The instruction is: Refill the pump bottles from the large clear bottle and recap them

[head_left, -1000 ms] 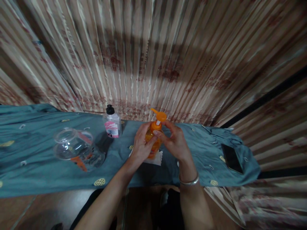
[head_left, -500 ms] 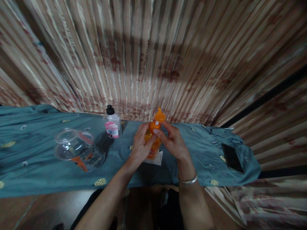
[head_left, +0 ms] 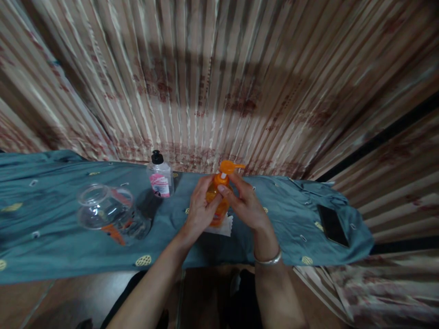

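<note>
Whole back's being filled by a pleated beige curtain (head_left: 212, 91) with reddish prints, and a big soft shadow (head_left: 226, 68) is being cast across it. Right side's being crossed by dark bars (head_left: 380, 139). Lower down, the width's being spanned by wrinkled teal cloth (head_left: 58, 228), and some light's being caught by the brown tiled floor (head_left: 78, 290).

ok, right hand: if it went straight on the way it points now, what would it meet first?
Most likely the translucent orange plastic pump bottle, around its orange collar; the right hand seems to be touching it there. Exact depth is hard to judge from this single view.
</note>
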Demonstrator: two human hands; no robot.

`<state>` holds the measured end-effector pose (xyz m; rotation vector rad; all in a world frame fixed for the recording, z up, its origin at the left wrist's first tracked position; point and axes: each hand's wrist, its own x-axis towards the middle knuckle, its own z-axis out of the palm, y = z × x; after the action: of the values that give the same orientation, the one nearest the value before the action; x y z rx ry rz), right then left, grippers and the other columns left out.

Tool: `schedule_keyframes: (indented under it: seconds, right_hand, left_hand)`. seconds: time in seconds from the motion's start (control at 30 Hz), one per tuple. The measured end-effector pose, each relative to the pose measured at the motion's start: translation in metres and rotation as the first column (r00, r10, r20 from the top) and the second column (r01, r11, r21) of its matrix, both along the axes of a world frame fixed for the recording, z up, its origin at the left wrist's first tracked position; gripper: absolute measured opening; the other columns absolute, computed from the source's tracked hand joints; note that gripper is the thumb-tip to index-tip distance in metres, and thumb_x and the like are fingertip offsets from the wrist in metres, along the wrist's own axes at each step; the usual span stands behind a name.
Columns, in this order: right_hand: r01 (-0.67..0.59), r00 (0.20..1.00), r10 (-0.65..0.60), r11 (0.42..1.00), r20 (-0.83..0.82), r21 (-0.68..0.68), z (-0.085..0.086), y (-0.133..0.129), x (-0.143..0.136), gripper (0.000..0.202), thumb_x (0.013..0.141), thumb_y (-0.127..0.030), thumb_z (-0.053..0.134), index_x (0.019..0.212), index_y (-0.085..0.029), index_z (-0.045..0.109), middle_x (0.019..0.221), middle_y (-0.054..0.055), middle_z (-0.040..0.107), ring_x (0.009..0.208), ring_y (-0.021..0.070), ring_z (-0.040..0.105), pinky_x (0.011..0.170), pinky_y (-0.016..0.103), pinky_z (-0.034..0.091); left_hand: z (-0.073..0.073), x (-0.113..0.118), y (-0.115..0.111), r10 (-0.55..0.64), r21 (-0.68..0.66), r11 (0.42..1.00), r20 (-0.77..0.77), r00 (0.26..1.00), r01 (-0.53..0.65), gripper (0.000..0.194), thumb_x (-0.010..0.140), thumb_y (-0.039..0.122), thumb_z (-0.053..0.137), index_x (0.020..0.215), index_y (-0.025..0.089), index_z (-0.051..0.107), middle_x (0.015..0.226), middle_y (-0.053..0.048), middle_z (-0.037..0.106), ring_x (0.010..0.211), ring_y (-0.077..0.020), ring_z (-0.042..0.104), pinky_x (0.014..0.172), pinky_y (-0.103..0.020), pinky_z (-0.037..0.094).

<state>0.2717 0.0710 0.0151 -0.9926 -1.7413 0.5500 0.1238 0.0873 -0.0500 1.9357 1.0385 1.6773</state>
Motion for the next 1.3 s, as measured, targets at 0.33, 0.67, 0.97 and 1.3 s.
schedule_keyframes:
  seconds: [0.33,0.67,0.97,1.3]
  right_hand:
    - [0.25,0.968,-0.25,0.968,-0.006,0.015,-0.006,0.0,-0.01,0.061,0.083,-0.058,0.091,0.133,-0.026,0.074,0.142,0.015,0.075,0.153,0.0379,0.057,0.13,0.062,0.043]
    - [0.338,0.941,-0.338,0.941,0.001,0.019,-0.006,-0.001,-0.016,0.037,0.084,-0.049,0.091,0.109,-0.025,0.077,0.137,0.013,0.078,0.152,0.0383,0.058,0.129,0.063,0.044]
    - [0.051,0.999,-0.051,0.999,-0.003,0.003,-0.007,0.0,-0.002,0.036,0.099,-0.056,0.074,0.123,-0.029,0.076,0.138,0.009,0.078,0.138,0.0305,0.069,0.125,0.054,0.05]
    - [0.172,0.985,-0.172,0.985,-0.008,0.004,-0.005,-0.002,-0.008,0.05,0.089,-0.058,0.085,0.128,-0.028,0.075,0.147,0.012,0.074,0.151,0.0334,0.059,0.13,0.057,0.044]
  left_hand:
    - [-0.001,-0.001,0.0,0.016,-0.014,1.0,-0.012,1.0,-0.016,0.032,0.106,0.039,0.06,0.133,0.023,0.063,0.126,-0.012,0.077,0.118,-0.0257,0.077,0.105,-0.045,0.063]
    - [-0.006,-0.004,0.002,0.037,-0.018,0.999,-0.038,0.999,-0.038,0.034,0.105,0.036,0.059,0.136,0.024,0.063,0.13,-0.012,0.076,0.124,-0.026,0.074,0.11,-0.045,0.061]
    - [-0.004,-0.002,0.001,0.027,0.002,1.0,-0.021,0.999,-0.027,0.035,0.103,0.036,0.062,0.137,0.024,0.063,0.129,-0.012,0.077,0.122,-0.0273,0.076,0.108,-0.046,0.062]
    - [0.001,-0.003,-0.001,0.02,-0.017,1.0,-0.026,0.999,-0.021,0.032,0.103,0.035,0.062,0.133,0.024,0.064,0.126,-0.011,0.078,0.118,-0.0267,0.077,0.105,-0.045,0.063]
